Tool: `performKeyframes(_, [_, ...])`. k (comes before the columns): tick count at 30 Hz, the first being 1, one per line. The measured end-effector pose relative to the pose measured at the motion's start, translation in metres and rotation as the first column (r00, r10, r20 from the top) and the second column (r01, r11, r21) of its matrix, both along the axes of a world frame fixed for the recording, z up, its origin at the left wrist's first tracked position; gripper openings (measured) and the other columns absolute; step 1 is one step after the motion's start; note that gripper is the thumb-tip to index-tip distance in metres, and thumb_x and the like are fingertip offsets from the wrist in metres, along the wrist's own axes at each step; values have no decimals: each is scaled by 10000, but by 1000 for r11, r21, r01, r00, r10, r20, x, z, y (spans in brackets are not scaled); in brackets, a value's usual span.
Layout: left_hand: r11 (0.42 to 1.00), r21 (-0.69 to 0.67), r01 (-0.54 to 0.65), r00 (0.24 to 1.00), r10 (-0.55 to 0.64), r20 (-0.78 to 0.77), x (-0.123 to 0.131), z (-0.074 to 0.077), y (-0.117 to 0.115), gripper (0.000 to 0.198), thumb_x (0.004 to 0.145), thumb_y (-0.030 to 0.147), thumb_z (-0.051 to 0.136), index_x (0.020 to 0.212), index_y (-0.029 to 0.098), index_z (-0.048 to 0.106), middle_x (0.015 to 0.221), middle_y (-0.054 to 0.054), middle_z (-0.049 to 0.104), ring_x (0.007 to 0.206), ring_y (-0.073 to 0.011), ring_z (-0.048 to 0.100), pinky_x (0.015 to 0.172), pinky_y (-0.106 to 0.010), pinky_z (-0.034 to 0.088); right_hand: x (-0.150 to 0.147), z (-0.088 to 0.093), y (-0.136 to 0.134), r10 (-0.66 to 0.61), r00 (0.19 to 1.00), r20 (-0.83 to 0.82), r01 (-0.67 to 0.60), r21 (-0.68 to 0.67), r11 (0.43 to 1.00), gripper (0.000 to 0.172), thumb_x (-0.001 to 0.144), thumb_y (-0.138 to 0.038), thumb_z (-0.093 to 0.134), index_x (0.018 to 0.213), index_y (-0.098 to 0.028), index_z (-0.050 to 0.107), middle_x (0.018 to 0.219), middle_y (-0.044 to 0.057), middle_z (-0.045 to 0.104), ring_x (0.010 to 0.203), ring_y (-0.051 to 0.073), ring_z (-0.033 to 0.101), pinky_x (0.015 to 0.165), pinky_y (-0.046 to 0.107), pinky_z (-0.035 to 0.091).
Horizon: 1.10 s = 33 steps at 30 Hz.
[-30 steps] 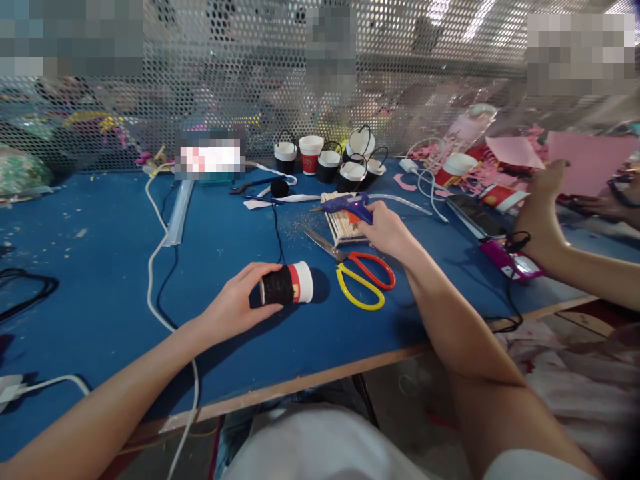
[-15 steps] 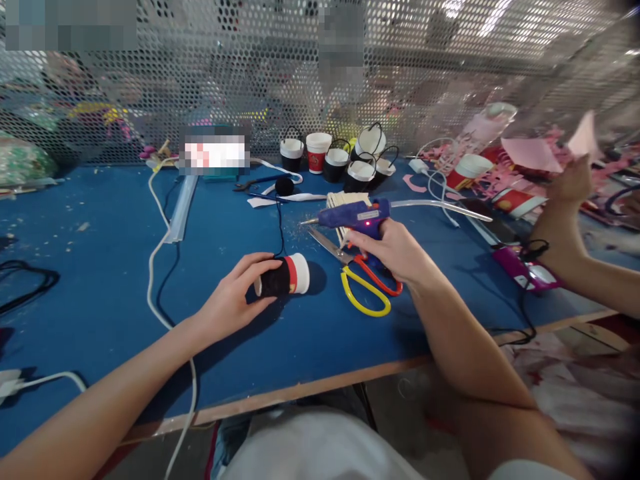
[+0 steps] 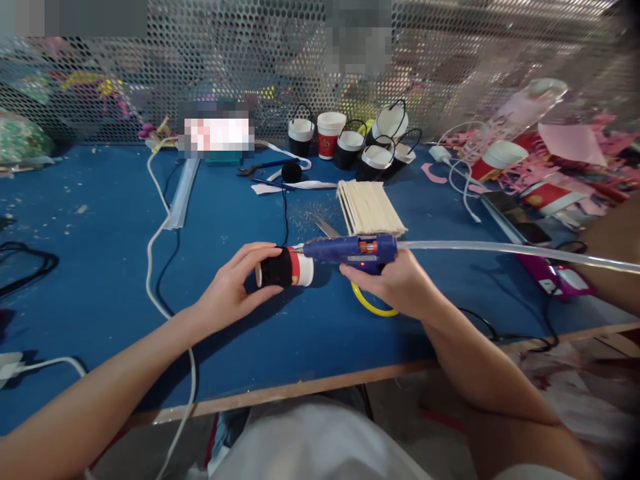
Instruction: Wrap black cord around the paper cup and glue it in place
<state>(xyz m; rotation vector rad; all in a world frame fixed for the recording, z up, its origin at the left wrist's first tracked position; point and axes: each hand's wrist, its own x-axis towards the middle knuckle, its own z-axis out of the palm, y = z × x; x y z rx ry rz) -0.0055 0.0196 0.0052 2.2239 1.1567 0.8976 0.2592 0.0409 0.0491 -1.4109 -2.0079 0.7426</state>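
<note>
My left hand (image 3: 235, 283) grips a paper cup (image 3: 303, 272) that lies on its side, its mouth end toward my palm. Black cord is wound round much of the cup, leaving a red band and a white end bare. From the cup the black cord (image 3: 286, 223) runs back to a small black ball of cord (image 3: 291, 172). In my right hand (image 3: 407, 287) is a blue glue gun (image 3: 350, 250) with a long clear glue stick. Its nozzle is at the cup's red band, beside the black winding; whether it touches I cannot tell. Scissors (image 3: 373, 303) lie partly hidden beneath the gun.
Behind the gun lies a bundle of pale sticks (image 3: 373, 207). Several cups (image 3: 350, 150), mostly black-wrapped with handles, stand at the mesh screen (image 3: 280, 67). A white cable (image 3: 153, 267) crosses the blue table (image 3: 110, 220) on the left. At right are a phone (image 3: 517, 217) and another person's arm (image 3: 610, 260).
My right hand has brought the glue gun down and toward the cup, so the nozzle is now at the red band. The left hand keeps its hold. The other person's hand has moved lower.
</note>
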Motion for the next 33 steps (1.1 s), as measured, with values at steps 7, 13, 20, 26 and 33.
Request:
performKeyframes(7, [999,-26,-26,999,27,21,-1,2,1,473,788,254,624,1222,202,445,1223,-99,497,1127,-206,498,877,-319,483,3,-2,-4,18,947,322,-90,211,973,251,739,-356,580,804,-144,699,491,37,532,462,148,497,453,275,369])
performKeyframes(13, [998,-55,-18,998,21,60,0,0,3,475,785,257,629,1222,212,449,1222,-98,497,1124,-213,503,862,-332,500,-1,0,-7,78,941,328,-163,239,957,225,795,-331,524,824,-159,665,689,76,657,616,167,596,555,270,439])
performKeyframes(20, [993,-110,-46,995,55,82,-1,-2,5,495,776,290,637,1230,223,452,1233,-99,499,1126,-238,514,886,-390,504,3,4,-10,139,930,339,-210,183,960,213,805,-362,501,807,-212,653,642,51,628,601,172,578,520,275,386])
performKeyframes(26, [988,-140,-70,991,85,105,0,-1,6,486,779,315,628,1226,224,461,1206,-98,511,1067,-228,548,853,-391,523,0,7,-12,207,950,232,-237,107,966,171,791,-316,509,805,-226,652,667,54,620,616,185,571,542,300,402])
performKeyframes(33, [990,-132,-57,994,69,85,0,0,4,477,782,307,631,1218,222,457,1203,-88,500,1073,-211,545,850,-349,522,1,4,-12,171,951,256,-207,120,971,196,798,-333,494,825,-210,645,670,53,628,565,161,551,509,280,381])
